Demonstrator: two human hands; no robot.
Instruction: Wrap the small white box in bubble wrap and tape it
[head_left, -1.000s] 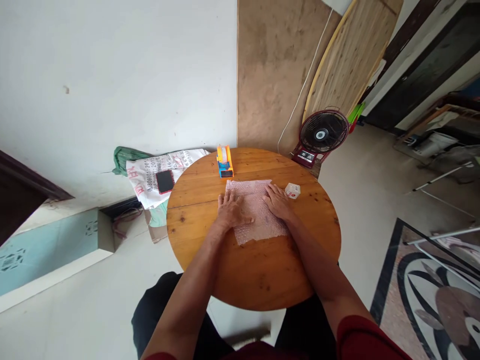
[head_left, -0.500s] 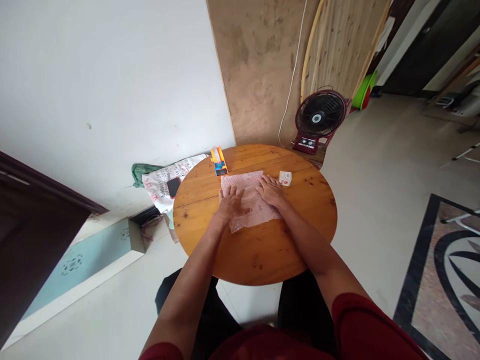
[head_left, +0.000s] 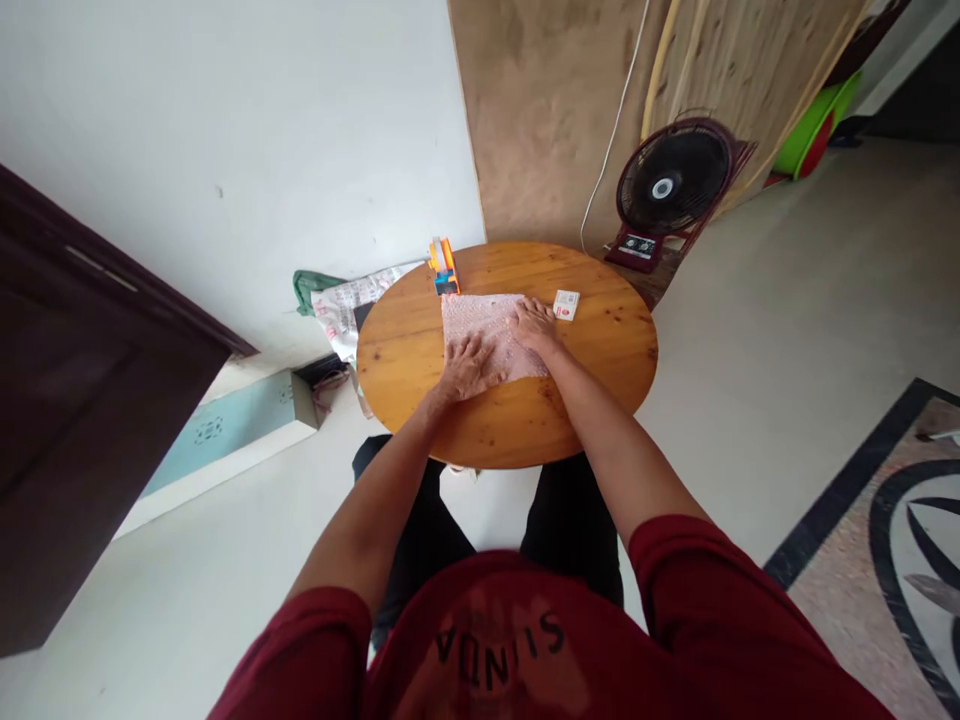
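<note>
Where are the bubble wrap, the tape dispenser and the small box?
Bubble wrap [head_left: 480,315]: head view, on its uncovered upper part.
Tape dispenser [head_left: 444,268]: head view, on the middle of its body.
Small box [head_left: 566,305]: head view, on its printed surface.

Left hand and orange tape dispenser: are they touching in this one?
Apart: the head view shows an uncovered stretch of bubble wrap between the left hand and the orange tape dispenser.
</note>
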